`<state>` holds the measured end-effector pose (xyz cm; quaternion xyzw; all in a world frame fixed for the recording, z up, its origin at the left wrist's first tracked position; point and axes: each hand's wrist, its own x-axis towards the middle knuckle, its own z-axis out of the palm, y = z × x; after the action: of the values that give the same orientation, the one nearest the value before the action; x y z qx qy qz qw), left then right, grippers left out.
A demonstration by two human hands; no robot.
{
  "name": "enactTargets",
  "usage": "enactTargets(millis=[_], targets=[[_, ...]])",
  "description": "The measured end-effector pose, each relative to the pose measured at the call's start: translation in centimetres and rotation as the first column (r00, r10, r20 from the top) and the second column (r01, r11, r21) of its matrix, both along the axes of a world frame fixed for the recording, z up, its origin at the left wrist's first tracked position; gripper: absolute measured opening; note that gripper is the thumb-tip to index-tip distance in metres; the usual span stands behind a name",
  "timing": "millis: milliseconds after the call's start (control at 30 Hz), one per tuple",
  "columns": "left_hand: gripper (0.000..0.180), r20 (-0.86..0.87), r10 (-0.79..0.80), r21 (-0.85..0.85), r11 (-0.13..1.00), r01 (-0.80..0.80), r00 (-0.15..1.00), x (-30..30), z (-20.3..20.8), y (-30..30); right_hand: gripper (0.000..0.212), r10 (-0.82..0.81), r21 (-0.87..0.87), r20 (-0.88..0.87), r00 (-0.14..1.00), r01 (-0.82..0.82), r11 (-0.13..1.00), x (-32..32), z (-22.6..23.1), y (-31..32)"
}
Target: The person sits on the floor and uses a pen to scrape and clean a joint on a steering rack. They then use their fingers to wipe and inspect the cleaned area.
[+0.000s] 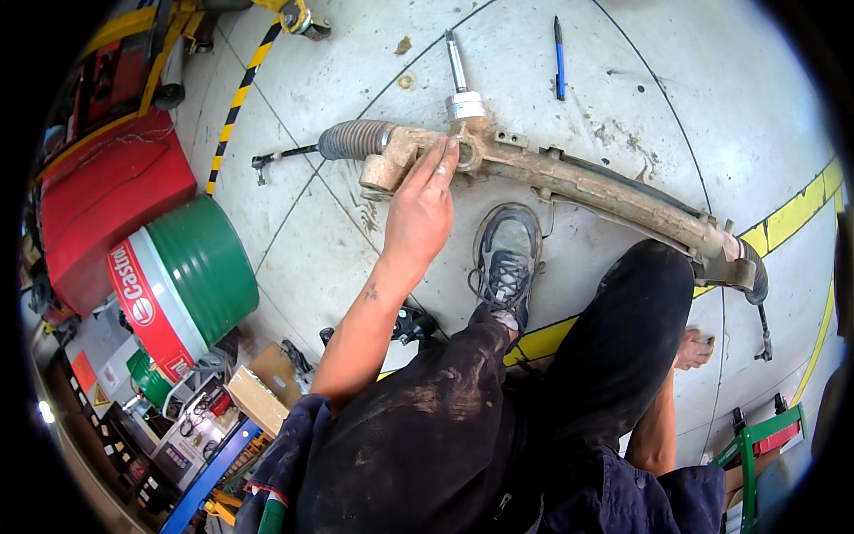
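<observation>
A dirty steering rack (605, 182) lies across the floor ahead of my feet, its pinion shaft (456, 62) pointing away from me. My left hand (422, 209) is at the pinion housing, left of the middle. Its fingers are pressed together against the housing beside a round opening (469, 151); its thumb is hidden. Left of it, a ribbed rubber boot (354, 140) leads to a thin tie rod (286, 154). Low beside my right knee, my right hand (694, 349) has curled fingers. The knee hides part of that arm, and whatever the hand may hold cannot be made out.
A blue pen (559, 58) lies on the floor beyond the rack. At left stand a green, white and red drum (209, 267) and a red cabinet (116, 200). Yellow floor tape (796, 214) runs at right, near a green metal frame (752, 463). My shoe (508, 254) is close to the rack.
</observation>
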<state>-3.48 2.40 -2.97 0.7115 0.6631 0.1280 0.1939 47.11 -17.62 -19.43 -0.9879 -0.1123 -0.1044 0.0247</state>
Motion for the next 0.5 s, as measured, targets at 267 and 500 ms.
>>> enactTargets(millis=[267,500], targets=[[0.061,0.095,0.088,-0.065,0.995,-0.082,0.992,-0.2,0.5,-0.6,0.050,0.016,0.036,0.009,1.000,-0.016,0.999,-0.4,0.4,0.2],[0.063,0.073,0.103,-0.098,0.991,-0.095,0.992,0.2,0.4,-1.7,0.049,0.014,0.005,0.012,1.000,-0.014,1.000,-0.7,0.2,0.2]])
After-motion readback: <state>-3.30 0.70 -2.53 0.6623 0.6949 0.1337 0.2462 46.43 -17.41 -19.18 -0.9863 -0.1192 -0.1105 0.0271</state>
